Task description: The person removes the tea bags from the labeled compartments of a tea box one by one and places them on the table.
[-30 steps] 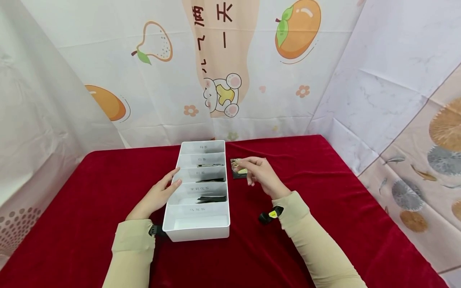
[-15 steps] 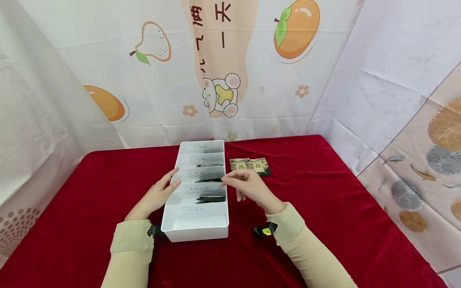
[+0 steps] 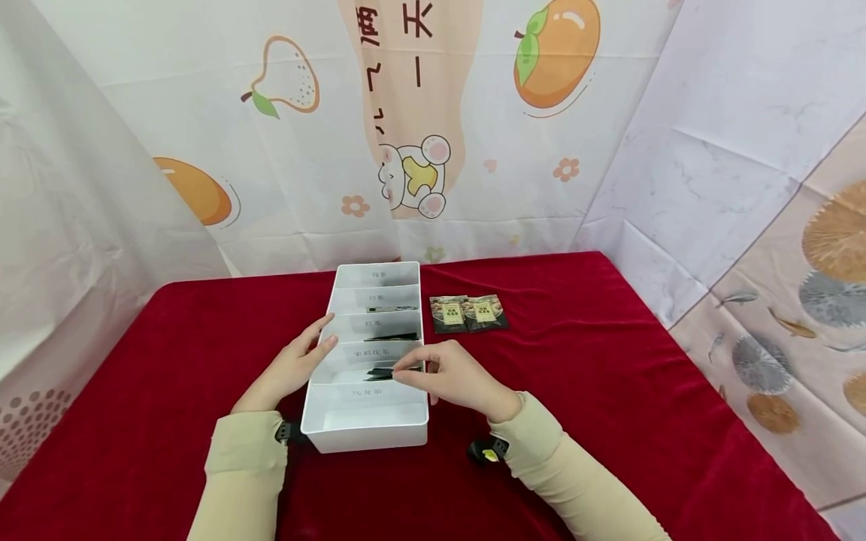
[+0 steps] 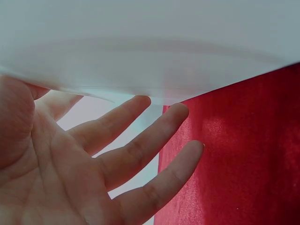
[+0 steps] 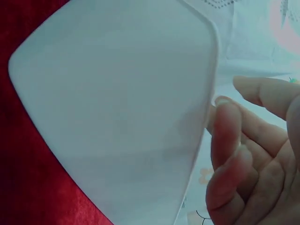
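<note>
A long white box [image 3: 365, 439] with labelled compartments stands on the red cloth. My left hand [image 3: 298, 370] rests along its left side, fingers spread under the wall in the left wrist view. My right hand [image 3: 453, 376] reaches over the right rim, thumb and fingertips right at the dark packets [image 3: 380, 373] in the second compartment from the front. The right wrist view shows its fingers bent at the rim, with nothing seen between them; the tips inside the box are partly hidden. More flat packets [image 3: 395, 337] lie in the middle compartment, and one packet [image 3: 392, 309] shows behind it.
Two dark packets with yellow labels, one on the left [image 3: 448, 315] and one on the right [image 3: 485, 313], lie side by side right of the box. The red tablecloth [image 3: 609, 361] reaches back to a printed curtain [image 3: 473, 113].
My right hand has moved from the two packets on the cloth, past the box's right rim, to the dark packets nearer the front. The left hand stays at the box's side.
</note>
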`<state>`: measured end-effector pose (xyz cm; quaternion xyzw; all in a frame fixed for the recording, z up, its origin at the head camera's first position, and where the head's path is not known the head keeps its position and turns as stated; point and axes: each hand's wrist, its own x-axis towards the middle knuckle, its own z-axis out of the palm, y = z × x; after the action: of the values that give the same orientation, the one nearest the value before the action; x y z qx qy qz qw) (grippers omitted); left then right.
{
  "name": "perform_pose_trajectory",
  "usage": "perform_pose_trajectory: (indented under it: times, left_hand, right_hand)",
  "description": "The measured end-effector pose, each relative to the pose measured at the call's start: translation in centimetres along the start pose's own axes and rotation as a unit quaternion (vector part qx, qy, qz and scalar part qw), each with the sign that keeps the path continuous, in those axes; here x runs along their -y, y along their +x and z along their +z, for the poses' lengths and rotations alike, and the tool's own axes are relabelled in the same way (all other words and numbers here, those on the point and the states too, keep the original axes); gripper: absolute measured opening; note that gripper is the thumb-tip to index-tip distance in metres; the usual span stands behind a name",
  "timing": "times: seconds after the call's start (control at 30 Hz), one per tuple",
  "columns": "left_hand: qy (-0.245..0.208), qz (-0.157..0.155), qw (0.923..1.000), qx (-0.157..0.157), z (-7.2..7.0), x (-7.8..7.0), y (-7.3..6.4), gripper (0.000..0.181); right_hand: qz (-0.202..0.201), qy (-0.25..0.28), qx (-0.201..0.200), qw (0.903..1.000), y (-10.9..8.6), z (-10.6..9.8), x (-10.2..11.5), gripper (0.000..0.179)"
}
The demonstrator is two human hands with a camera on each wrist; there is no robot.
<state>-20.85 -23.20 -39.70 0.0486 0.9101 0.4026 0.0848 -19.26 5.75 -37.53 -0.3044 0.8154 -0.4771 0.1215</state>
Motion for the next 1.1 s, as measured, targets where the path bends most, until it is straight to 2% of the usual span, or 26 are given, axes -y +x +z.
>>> perform_pose_trajectory:
  times: [0.13, 0.37, 0.57, 0.67, 0.9, 1.1]
  left_hand:
    - [0.0, 0.002, 1.0, 0.001, 0.0, 0.0, 0.0, 0.067]
    - [0.0, 0.0, 1.0, 0.002, -0.1, -0.1, -0.1, 0.067]
    - [0.001, 0.001, 1.0, 0.002, 0.0, -0.1, -0.1, 0.067]
    - [-0.001, 0.002, 1.0, 0.002, 0.0, -0.1, -0.1, 0.067]
    - [0.0, 0.006, 1.0, 0.001, -0.1, -0.3, -0.1, 0.067]
    - [0.001, 0.003, 1.0, 0.001, -0.1, -0.2, -0.1, 0.067]
  right_hand:
    - [-0.022, -0.036, 0.013, 0.999, -0.1, 0.4, 0.2, 0.018]
    - [-0.055, -0.104, -0.025, 0.9927, -0.1, 0.5, 0.2, 0.021]
    - [-0.037, -0.216, -0.008, 0.9756, -0.1, 0.8, -0.1, 0.023]
    - [-0.028, -0.25, 0.004, 0.9679, -0.1, 0.9, -0.1, 0.024]
    - [-0.033, -0.273, 0.004, 0.9615, -0.2, 1.0, 0.0, 0.022]
    - [-0.042, -0.268, -0.012, 0.9625, -0.2, 1.2, 0.0, 0.016]
